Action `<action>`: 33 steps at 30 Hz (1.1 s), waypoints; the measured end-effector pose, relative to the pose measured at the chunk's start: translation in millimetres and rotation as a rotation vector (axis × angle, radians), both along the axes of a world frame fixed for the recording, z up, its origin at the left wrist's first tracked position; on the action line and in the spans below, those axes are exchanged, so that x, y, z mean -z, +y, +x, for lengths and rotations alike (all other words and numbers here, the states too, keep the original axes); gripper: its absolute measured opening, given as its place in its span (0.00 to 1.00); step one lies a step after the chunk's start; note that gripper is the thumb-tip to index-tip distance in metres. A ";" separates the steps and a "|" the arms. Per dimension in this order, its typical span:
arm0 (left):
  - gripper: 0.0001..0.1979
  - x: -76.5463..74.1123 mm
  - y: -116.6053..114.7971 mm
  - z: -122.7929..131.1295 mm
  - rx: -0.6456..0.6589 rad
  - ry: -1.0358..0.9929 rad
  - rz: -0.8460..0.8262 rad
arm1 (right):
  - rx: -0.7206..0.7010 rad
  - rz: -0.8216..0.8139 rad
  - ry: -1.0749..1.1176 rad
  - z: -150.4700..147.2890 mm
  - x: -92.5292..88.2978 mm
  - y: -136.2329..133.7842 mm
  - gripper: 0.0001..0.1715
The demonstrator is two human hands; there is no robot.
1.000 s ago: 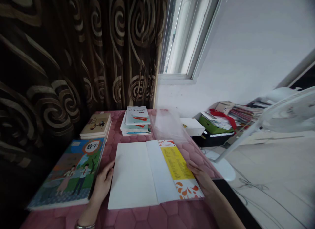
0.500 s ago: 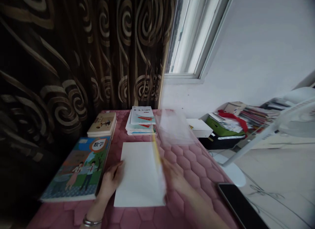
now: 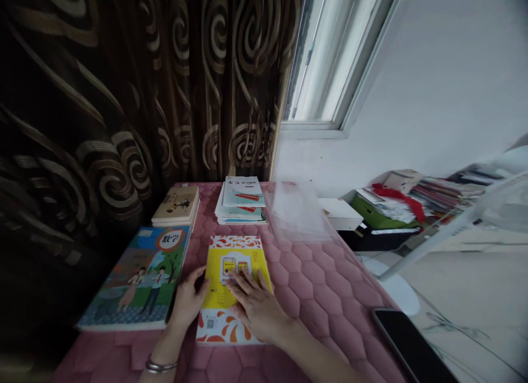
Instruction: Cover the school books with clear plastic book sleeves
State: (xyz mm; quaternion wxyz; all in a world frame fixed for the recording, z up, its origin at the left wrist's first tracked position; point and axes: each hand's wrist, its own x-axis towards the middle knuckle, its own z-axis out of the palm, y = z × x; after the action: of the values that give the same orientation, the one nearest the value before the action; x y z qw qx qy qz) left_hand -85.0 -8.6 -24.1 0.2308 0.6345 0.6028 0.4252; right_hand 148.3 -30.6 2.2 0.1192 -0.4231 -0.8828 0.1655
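A book with a yellow, white and orange patterned cover [image 3: 218, 300] lies flat and closed on the pink padded surface [image 3: 334, 322]. My right hand [image 3: 260, 311] rests on its cover, fingers spread and flat. At the book's left edge is my left hand [image 3: 190, 298], thumb and fingers apart, touching the side; a silver bangle circles that wrist. Left of it lies a math textbook with a blue and green cover [image 3: 144, 278], on top of a stack.
Tan books [image 3: 177, 203] and a pile of white booklets [image 3: 243, 193] stand at the back. Clear plastic sheets [image 3: 297, 212] lie beside them. A black phone [image 3: 408, 339] is at the right edge. Beyond are a white box [image 3: 340, 214] and a fan [image 3: 445, 223].
The blank white page is no longer visible; the patterned yellow cover now faces up. My right hand has moved from the book's right edge onto the cover. The view has shifted slightly.
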 end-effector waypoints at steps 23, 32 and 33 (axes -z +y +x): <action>0.15 17.7 -3.7 2.8 -0.035 0.309 0.316 | 0.003 0.052 -0.157 -85.1 -15.8 130.4 0.31; 0.16 13.8 -0.2 -4.9 -0.195 0.043 0.146 | -0.192 -0.030 -0.085 -69.6 -20.0 29.6 0.35; 0.16 12.6 -0.4 -4.9 -0.198 0.026 0.142 | -0.216 -0.026 -0.065 -66.7 -20.1 15.3 0.36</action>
State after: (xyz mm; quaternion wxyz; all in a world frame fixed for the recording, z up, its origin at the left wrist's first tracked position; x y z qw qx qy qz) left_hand -89.8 -8.9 -36.7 0.1342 0.5920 0.6337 0.4795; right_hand 81.6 -15.3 22.3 0.0665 -0.3321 -0.9245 0.1749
